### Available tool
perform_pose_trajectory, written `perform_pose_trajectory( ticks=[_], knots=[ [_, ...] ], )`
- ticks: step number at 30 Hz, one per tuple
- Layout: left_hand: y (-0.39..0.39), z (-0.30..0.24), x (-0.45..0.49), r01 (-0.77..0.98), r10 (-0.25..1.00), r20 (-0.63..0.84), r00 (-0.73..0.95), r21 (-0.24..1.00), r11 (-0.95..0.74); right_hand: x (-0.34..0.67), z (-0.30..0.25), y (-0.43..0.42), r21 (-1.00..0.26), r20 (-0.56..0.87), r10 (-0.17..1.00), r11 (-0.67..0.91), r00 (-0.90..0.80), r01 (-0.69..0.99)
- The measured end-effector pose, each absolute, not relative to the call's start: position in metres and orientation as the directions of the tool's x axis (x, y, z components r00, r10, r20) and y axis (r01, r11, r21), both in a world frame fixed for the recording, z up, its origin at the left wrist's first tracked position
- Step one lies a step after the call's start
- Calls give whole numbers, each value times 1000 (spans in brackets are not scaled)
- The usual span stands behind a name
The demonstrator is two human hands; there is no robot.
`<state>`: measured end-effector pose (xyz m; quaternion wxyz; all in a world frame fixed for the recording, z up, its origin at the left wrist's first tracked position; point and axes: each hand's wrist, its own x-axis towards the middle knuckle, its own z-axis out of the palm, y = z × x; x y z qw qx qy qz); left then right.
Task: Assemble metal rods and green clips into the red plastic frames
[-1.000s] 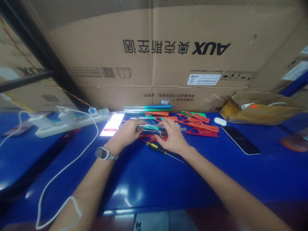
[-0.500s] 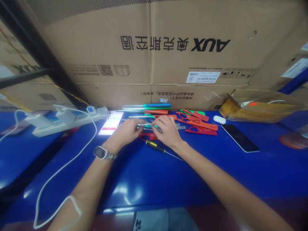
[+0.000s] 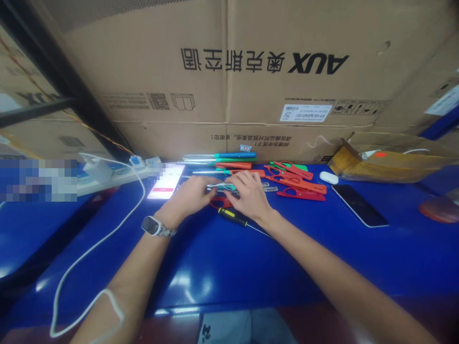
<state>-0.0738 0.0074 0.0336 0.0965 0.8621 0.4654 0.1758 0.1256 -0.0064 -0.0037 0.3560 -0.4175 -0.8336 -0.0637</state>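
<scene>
My left hand [image 3: 191,197], with a watch on its wrist, and my right hand [image 3: 247,196] meet over a thin metal tool [image 3: 219,187] with a green grip, and both pinch it just above the blue table [image 3: 229,267]. A red tool [image 3: 217,203] lies partly under the hands. Just in front of my right hand lies a black and yellow screwdriver [image 3: 233,216]. Several red, green and blue handled tools [image 3: 229,161] lie beyond the fingers.
A row of red scissor-like handles [image 3: 297,181] lies to the right, then a white earbud case [image 3: 329,177] and a dark phone [image 3: 359,205]. A lit phone [image 3: 165,181], a power strip [image 3: 107,177] and a white cable [image 3: 89,253] are at left. A big cardboard box [image 3: 251,76] walls the back.
Both hands stayed together on the metal tool and shifted slightly; my right fingers drew in a little closer to the left hand.
</scene>
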Motion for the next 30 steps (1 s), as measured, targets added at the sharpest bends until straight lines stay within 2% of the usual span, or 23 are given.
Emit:
perform_pose_trajectory(
  ticks=[7, 11, 16, 21, 30],
  knots=[
    [5, 35, -75, 708, 812, 251, 526, 400, -582, 138, -5, -2, -175, 688, 593, 696, -419, 696],
    [7, 36, -79, 712, 811, 239, 533, 391, -583, 149, -4, 2, -167, 688, 553, 750, -469, 640],
    [9, 36, -81, 722, 824, 241, 513, 399, -566, 151, -3, 2, -179, 679, 576, 732, -455, 658],
    [12, 36, -83, 727, 832, 244, 498, 406, -554, 148, -7, 2, -157, 709, 548, 736, -444, 658],
    [15, 31, -82, 691, 811, 242, 532, 429, -582, 145, -6, 0, -119, 660, 577, 713, -481, 691]
  ],
)
